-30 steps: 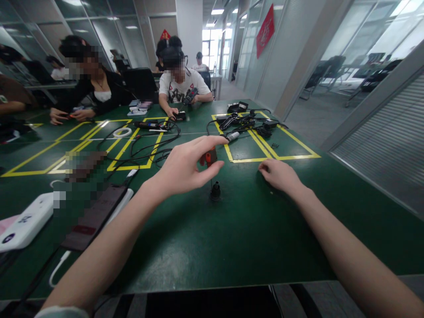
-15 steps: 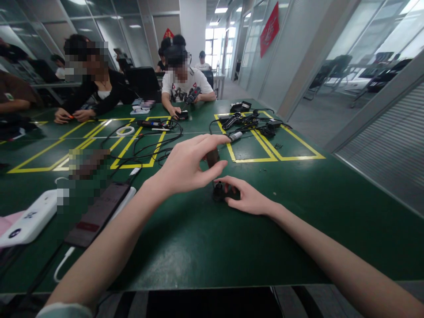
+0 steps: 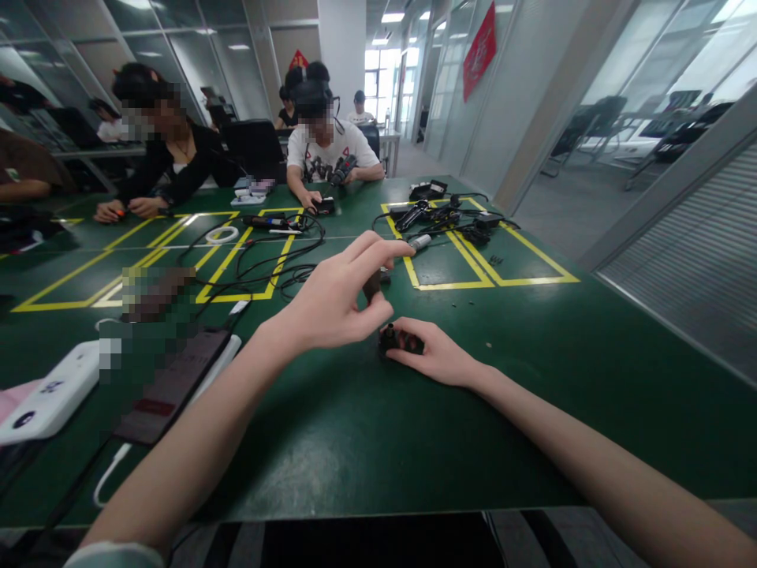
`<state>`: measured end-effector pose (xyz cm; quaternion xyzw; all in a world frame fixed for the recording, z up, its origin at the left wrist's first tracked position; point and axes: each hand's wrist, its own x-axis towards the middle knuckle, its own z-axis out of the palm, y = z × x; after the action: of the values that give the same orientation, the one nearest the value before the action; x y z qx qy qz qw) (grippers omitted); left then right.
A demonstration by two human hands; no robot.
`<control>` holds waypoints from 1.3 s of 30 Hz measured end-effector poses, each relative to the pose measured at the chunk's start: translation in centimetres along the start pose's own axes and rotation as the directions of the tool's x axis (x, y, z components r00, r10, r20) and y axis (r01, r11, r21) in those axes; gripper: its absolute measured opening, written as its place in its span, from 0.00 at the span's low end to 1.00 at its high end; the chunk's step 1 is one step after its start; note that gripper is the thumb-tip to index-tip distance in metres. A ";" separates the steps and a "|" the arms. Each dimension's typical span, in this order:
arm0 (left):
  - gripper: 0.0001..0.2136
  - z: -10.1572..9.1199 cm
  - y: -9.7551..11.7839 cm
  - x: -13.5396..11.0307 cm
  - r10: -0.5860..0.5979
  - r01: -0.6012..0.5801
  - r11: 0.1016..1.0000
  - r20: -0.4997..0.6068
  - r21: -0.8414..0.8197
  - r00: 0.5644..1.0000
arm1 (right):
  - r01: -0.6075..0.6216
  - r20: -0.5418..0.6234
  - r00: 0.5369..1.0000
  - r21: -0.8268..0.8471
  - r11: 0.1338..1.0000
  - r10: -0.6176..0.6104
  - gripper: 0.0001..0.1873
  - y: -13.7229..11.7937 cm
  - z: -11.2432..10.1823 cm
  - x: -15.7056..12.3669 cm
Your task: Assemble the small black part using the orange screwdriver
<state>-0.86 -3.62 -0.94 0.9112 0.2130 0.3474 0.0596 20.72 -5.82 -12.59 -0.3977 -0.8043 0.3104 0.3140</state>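
Observation:
My left hand (image 3: 331, 304) hovers just above and left of my right one, thumb and fingers curled about a dark, roughly cylindrical object (image 3: 372, 287). The hand covers most of that object, so its kind is unclear. At the table, my right hand (image 3: 438, 353) grips a small black part (image 3: 389, 339) between thumb and fingers. A short round peg stands up from this part, below my left thumb.
On the green table (image 3: 331, 442), at left, lie a phone (image 3: 174, 383), a white power bank (image 3: 56, 386) and cables. Black devices with cords (image 3: 438, 213) lie among yellow tape outlines. Across the table a person in white (image 3: 334, 150) holds a dark tool; another wears black (image 3: 204, 154).
My right hand has moved slightly left and closed round the small black part. My left thumb has drawn in nearer to the dark object, and the hand has shifted slightly left.

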 end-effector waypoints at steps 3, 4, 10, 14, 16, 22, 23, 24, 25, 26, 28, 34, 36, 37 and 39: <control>0.20 0.1 0.0 0.1 -0.012 0.012 0.999 -0.005 0.034 1.000 | 0.001 0.002 1.000 -0.003 1.000 -0.001 0.08 0.0 0.0 0.0; 0.18 0.1 -0.1 0.1 -0.012 0.013 0.999 -0.010 0.043 1.000 | 0.000 0.000 1.000 -0.008 1.000 0.000 0.08 0.0 0.0 0.0; 0.19 -0.1 0.0 0.1 -0.006 0.005 1.000 0.033 0.029 0.999 | 0.011 -0.006 1.000 -0.027 1.000 -0.011 0.09 0.1 -0.1 0.0; 0.26 -0.1 -0.2 0.0 0.018 -0.018 1.000 0.034 -0.003 0.999 | 0.011 -0.002 1.000 -0.012 1.000 -0.011 0.08 0.1 -0.1 0.0; 0.26 0.0 -0.4 -0.1 0.029 -0.029 1.000 0.018 -0.007 0.999 | 0.007 0.001 1.000 -0.002 1.000 -0.007 0.09 0.1 -0.1 0.0; 0.27 0.0 -0.4 -0.1 0.012 -0.013 1.000 0.031 0.017 0.999 | 0.000 -0.010 1.000 -0.001 1.000 0.000 0.09 0.2 0.0 0.0; 0.28 0.0 -0.3 -0.1 0.017 -0.017 1.000 0.034 0.001 0.999 | 0.004 -0.011 1.000 -0.001 1.000 -0.004 0.09 0.2 0.0 0.0; 0.29 -0.1 -0.3 0.0 0.024 -0.023 1.000 0.035 -0.020 0.999 | 0.007 -0.008 1.000 0.001 1.000 -0.007 0.09 0.3 0.0 0.0; 0.30 -0.1 -0.3 0.0 0.031 -0.030 0.999 0.033 -0.040 0.999 | 0.007 -0.005 1.000 0.005 1.000 -0.007 0.09 0.3 0.0 0.0; 0.30 -0.1 -0.4 0.0 0.035 -0.033 0.998 0.030 -0.057 0.999 | 0.004 0.000 1.000 0.010 1.000 -0.004 0.09 0.3 0.0 -0.1; 0.30 0.0 -0.5 -0.1 0.028 -0.027 0.998 0.015 -0.063 0.999 | -0.003 0.004 1.000 0.016 1.000 0.003 0.09 0.4 0.0 -0.1; 0.30 0.2 -0.5 -0.3 -0.014 0.016 0.999 0.046 -0.039 0.999 | -0.002 0.001 1.000 0.019 1.000 0.002 0.09 0.5 0.2 0.0; 0.33 0.1 -0.5 -0.3 0.001 0.004 0.996 0.050 -0.087 0.999 | -0.004 0.005 1.000 0.014 1.000 0.004 0.10 0.5 0.2 0.0; 0.33 0.1 -0.5 -0.3 0.005 -0.001 0.994 0.044 -0.105 0.999 | -0.006 0.008 1.000 0.009 1.000 0.005 0.10 0.5 0.2 0.0; 0.31 0.1 -0.5 -0.2 -0.001 0.005 0.994 0.037 -0.108 0.999 | -0.007 0.010 1.000 -0.001 1.000 0.007 0.10 0.5 0.2 -0.1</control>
<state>-1.12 -3.29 -1.29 0.9126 0.1938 0.3416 0.1134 20.84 -5.69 -13.05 -0.3991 -0.8045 0.3133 0.3087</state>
